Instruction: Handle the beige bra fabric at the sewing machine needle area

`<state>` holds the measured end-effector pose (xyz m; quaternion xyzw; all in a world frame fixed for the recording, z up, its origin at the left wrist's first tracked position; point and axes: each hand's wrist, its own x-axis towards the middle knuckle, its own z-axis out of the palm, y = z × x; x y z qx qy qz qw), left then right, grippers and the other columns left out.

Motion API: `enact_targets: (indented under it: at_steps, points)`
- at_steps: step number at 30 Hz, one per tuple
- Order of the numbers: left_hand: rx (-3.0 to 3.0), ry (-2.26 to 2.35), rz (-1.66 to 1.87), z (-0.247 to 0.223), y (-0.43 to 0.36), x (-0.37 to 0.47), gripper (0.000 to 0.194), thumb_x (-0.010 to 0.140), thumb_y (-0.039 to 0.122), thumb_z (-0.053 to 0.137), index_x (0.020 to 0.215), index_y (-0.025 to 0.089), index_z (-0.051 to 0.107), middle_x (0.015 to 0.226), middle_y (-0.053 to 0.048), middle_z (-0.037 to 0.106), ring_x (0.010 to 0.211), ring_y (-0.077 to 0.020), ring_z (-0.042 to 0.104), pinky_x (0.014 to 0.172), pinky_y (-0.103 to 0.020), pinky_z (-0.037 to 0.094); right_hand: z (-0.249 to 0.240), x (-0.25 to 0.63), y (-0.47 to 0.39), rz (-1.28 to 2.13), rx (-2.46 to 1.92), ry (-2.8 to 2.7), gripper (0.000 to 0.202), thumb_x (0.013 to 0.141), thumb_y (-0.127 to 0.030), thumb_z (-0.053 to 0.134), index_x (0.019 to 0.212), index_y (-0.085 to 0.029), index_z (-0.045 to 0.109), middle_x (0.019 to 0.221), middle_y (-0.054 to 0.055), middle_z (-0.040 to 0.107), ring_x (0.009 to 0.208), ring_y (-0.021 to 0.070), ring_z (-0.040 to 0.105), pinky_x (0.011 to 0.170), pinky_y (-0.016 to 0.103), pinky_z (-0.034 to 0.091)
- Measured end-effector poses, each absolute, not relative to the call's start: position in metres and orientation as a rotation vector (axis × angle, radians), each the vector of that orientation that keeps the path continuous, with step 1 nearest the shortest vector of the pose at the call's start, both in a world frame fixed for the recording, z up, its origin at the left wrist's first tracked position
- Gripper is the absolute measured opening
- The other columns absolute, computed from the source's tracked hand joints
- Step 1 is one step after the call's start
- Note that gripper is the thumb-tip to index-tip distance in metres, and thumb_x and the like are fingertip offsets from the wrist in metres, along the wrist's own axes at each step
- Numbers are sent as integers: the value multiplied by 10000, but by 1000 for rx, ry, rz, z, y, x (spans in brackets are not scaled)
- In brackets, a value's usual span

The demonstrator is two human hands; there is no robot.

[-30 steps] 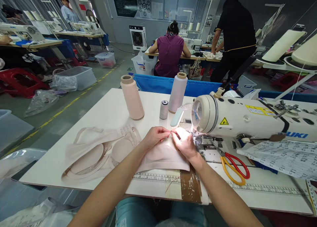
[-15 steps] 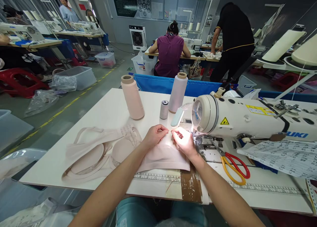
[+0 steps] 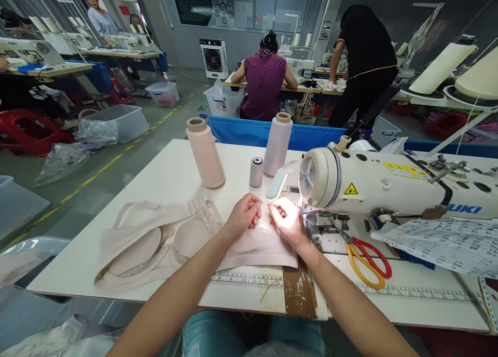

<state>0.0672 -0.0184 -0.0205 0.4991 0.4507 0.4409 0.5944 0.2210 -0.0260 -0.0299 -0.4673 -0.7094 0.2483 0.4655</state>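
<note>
A pale pink bra [image 3: 155, 243] lies spread on the white table, with one end of its fabric [image 3: 259, 250] running under both hands to the sewing machine side. Above that fabric my left hand [image 3: 246, 211] is closed, fingers curled in and thumb pressed on them. Across a small gap my right hand [image 3: 287, 221] pinches thumb and forefinger together, close to the needle area of the sewing machine [image 3: 361, 183]. What either pinch holds, perhaps something very fine, is too small to make out. Scissors [image 3: 365, 261] with red and yellow handles lie right of my right hand.
A pink thread cone [image 3: 205, 153], a lilac thread cone [image 3: 277, 144] and a small grey spool [image 3: 256, 172] stand behind my hands. A light-blue oblong piece [image 3: 276, 184] lies beside the machine. Printed paper [image 3: 443, 245] covers the right side. Co-workers are at tables beyond.
My left hand has curled its fingers further and drawn slightly left, so the gap between the hands is a little wider. My right hand keeps its pinch.
</note>
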Motion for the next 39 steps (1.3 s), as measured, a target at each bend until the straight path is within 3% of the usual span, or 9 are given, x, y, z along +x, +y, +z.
enact_targets:
  at_steps: [5,10,13,18,22,26,30,39]
  points:
    - [1235,1063,1006,-18,-21,69,181,838,353,529,797,189,465,529,85,527,350,-36,395,341,-154,302,-30,215,-22,976,-1076,-1417,164,796,-344,581,755,-185,575,955,90,658,568,127,627,536,259,538]
    - [1232,1096,992,-15,-21,71,177,837,342,528,781,181,481,537,72,537,368,-40,420,349,-154,300,-22,216,-23,1111,-1126,-1328,142,768,-323,595,753,-182,608,595,4,624,500,136,597,510,258,523]
    - [1198,1135,1017,-15,-20,70,168,825,324,544,759,177,494,540,60,549,387,-41,434,358,-146,298,-20,216,-23,1148,-1152,-1290,141,756,-322,597,732,-183,590,503,-29,579,470,135,580,488,252,505]
    - [1125,1086,991,-19,-19,68,173,838,347,528,799,180,499,443,59,533,365,-63,448,379,-153,335,-20,215,-24,1172,-1149,-1314,164,758,-351,603,719,-198,559,490,-35,571,454,139,564,470,258,486]
    - [1094,1031,962,-21,-19,69,179,850,361,513,832,197,443,507,39,594,403,-95,531,403,-180,406,-21,214,-26,1101,-1113,-1366,157,777,-332,594,699,-202,551,530,-33,556,454,126,538,461,253,460]
    - [1126,1029,961,-22,-20,70,171,857,353,502,825,199,434,568,50,582,394,-64,483,367,-156,345,-24,214,-25,1063,-1051,-1387,169,777,-344,610,708,-196,568,628,-10,585,477,115,533,458,247,450]
    - [1187,1048,963,-23,-20,70,159,865,345,483,820,200,437,530,88,495,367,-41,379,358,-150,275,-24,215,-23,1154,-1082,-1272,181,765,-357,636,776,-178,612,532,-28,565,455,121,529,445,237,447]
    - [1424,1096,1025,-21,-24,73,180,876,359,473,796,201,440,553,77,490,413,-58,413,430,-179,325,-19,215,-24,1348,-1073,-1113,268,715,-437,695,735,-198,576,664,16,663,463,124,574,495,271,532]
